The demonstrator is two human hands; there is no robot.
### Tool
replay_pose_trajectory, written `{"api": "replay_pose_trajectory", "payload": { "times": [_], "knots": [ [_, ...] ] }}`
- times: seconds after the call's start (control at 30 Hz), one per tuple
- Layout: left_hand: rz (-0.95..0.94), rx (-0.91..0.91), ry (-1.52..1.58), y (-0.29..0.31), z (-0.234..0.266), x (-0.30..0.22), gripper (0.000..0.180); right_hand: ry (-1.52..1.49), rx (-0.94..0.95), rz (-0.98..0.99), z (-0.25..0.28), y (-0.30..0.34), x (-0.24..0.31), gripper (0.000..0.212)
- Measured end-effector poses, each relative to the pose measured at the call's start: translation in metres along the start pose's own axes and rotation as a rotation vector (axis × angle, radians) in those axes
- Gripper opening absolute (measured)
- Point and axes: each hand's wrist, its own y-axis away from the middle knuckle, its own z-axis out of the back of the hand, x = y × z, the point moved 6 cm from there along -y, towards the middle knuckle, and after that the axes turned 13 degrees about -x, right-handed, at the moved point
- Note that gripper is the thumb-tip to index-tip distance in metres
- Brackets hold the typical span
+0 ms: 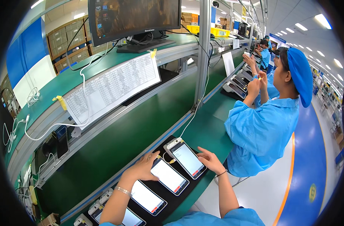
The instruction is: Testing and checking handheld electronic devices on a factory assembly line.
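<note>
Several handheld terminals with lit screens lie in a slanting row on a black mat [167,199]. Spread over the upper left end of one white-screened terminal [171,175] is my left hand [142,168], thumb and fingers apart, its palm side hidden. At the right edge of the rightmost terminal [187,159] rests my right hand [211,160], fingers loosely extended near the screen. A small cable with a yellow plug [172,161] lies between these two terminals. Another lit terminal [148,197] lies beside my left wrist, and more are partly behind my left forearm.
A white cable [196,107] runs down to the rightmost terminal. Ahead, a green shelf [40,122] carries a monitor [134,17] and a taped printed sheet [113,88]. On my right, a co-worker in blue [264,124] stands close at the same bench, beside more terminals [236,88].
</note>
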Motion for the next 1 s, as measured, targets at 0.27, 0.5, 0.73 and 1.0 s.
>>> {"api": "replay_pose_trajectory", "payload": {
  "times": [0.27, 0.5, 0.73, 1.0],
  "knots": [
    [-0.085, -0.191, -0.325, 0.01, -0.006, -0.003, 0.096, -0.243, 0.139, -0.013, -0.003, 0.014, -0.003, 0.062],
    [-0.07, -0.234, -0.358, 0.012, -0.003, -0.011, 0.096, -0.207, 0.121, 0.028, -0.008, 0.015, -0.004, 0.062],
    [0.014, -0.218, -0.188, 0.031, 0.01, 0.005, 0.098, 0.02, -0.004, 0.198, -0.008, 0.03, -0.001, 0.075],
    [0.126, 0.177, -0.299, 0.096, 0.026, 0.018, 0.1, 0.48, -0.002, 0.352, -0.022, 0.053, 0.021, 0.104]
  ]
}}
